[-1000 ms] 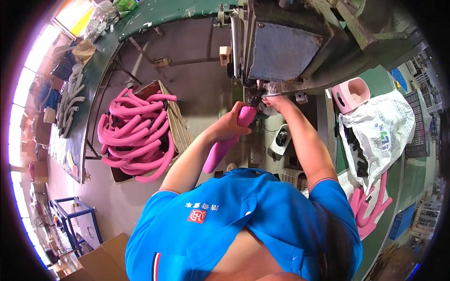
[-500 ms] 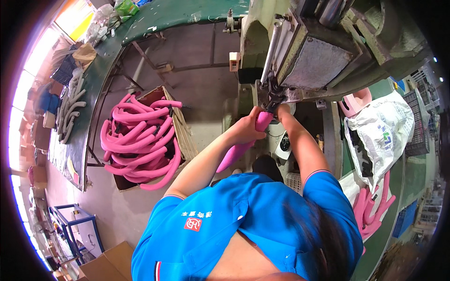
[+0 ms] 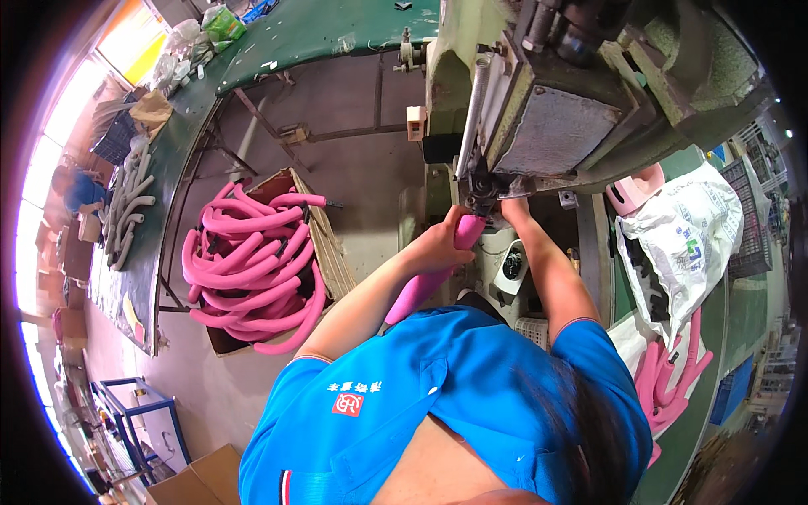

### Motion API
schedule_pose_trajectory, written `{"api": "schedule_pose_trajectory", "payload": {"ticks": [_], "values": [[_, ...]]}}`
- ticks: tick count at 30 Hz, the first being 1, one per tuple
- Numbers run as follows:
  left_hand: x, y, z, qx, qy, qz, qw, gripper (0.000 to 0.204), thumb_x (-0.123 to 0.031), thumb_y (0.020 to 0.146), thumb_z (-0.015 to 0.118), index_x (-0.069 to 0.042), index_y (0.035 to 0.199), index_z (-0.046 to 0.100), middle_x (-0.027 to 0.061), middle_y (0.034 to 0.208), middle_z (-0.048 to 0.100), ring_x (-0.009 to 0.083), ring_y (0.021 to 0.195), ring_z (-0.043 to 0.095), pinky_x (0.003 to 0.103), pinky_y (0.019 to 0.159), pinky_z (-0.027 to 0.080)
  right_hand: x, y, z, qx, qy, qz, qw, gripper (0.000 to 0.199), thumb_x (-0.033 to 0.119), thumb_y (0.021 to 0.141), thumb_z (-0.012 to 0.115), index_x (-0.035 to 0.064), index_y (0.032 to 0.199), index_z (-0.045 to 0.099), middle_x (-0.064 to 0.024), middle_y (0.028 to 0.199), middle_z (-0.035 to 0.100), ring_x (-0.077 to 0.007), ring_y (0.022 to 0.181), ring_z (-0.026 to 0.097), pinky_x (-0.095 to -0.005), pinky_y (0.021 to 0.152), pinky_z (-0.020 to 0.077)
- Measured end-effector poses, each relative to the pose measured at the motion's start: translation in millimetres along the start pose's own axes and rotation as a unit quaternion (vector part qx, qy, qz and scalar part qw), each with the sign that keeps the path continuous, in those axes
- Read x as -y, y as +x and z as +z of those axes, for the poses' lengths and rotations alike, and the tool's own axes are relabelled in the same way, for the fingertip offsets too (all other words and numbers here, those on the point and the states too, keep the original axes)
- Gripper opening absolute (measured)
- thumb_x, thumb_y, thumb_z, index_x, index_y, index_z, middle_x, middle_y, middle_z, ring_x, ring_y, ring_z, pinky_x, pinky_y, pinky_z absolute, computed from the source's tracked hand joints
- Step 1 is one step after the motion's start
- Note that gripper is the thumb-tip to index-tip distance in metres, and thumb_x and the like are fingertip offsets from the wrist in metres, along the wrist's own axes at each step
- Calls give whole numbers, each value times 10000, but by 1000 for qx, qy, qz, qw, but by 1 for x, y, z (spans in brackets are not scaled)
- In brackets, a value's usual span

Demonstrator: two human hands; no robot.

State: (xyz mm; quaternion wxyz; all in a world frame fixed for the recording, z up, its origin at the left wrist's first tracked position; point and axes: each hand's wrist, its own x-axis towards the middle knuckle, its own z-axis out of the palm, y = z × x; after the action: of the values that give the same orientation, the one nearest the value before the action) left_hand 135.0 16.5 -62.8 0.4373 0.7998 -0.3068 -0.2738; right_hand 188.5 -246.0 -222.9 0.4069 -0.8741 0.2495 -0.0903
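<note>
My left hand point(image 3: 439, 244) is wrapped round a pink foam-covered tube point(image 3: 418, 293), with the thumb along its upper part. The tube slants from near my body up to the work point of a heavy green press-like machine point(image 3: 555, 130). Its upper end meets dark metal parts point(image 3: 483, 192) under the machine head. My right hand point(image 3: 514, 207) reaches in just right of that end, below the head. The fingers of that hand are mostly hidden behind the metal parts, so I cannot see what they hold.
A carton point(image 3: 335, 252) piled with curved pink tubes point(image 3: 252, 252) stands on the floor at left. Grey tubes point(image 3: 130, 206) lie on the green bench point(image 3: 168, 244) beyond. To the right are a white sack point(image 3: 686, 240) of black parts and more pink tubes point(image 3: 669, 383).
The view has shifted slightly. The tube's upper end sits close under the machine's metal parts, and the black fitting at its tip shows less. Both hands stay at the machine.
</note>
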Motion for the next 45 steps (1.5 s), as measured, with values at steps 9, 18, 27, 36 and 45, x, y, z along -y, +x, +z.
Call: {"api": "schedule_pose_trajectory", "payload": {"ticks": [9, 18, 27, 36, 45], "values": [[-34, -12, -23, 45, -47, 3, 998, 699, -200, 697, 714, -74, 1249, 305, 207, 865, 604, 320, 807, 625, 400, 735, 478, 10, -36, -34, 108, 577, 151, 795, 146, -51, 856, 504, -27, 978, 580, -118, 935, 629, -221, 838, 642, -278, 764, 551], [2, -62, -18, 80, 3, 36, 996, 687, -224, 697, 729, -100, 1251, 343, 210, 961, 596, 311, 912, 606, 385, 801, 460, 24, -44, -58, 161, 618, 175, 749, 231, -71, 827, 407, -84, 1016, 539, -192, 984, 621, -270, 921, 626, -315, 836, 531], [24, -111, -5, 68, -71, -105, 990, 671, -221, 692, 746, -103, 1236, 372, 167, 1005, 579, 262, 944, 584, 364, 831, 452, 21, -31, -34, 99, 334, 35, 937, 488, 130, 801, 655, 61, 1244, 460, -99, 1225, 517, -229, 1106, 515, -347, 943, 413], [17, -129, 2, -9, -83, -138, 987, 708, -230, 691, 761, -119, 1248, 339, 158, 1068, 560, 256, 987, 573, 363, 870, 441, 92, -72, -89, 353, 559, 43, 749, 260, 111, 792, 687, 31, 1020, 591, -81, 952, 622, -166, 835, 608, -308, 778, 506], [4, -131, 12, -78, -62, -75, 992, 762, -234, 709, 726, -145, 1304, 259, 230, 1015, 583, 376, 916, 601, 411, 815, 457, 118, -97, -87, 288, 448, 47, 845, 114, 159, 803, 683, 68, 814, 614, 1, 710, 584, -80, 621, 550, -249, 635, 495]]}}
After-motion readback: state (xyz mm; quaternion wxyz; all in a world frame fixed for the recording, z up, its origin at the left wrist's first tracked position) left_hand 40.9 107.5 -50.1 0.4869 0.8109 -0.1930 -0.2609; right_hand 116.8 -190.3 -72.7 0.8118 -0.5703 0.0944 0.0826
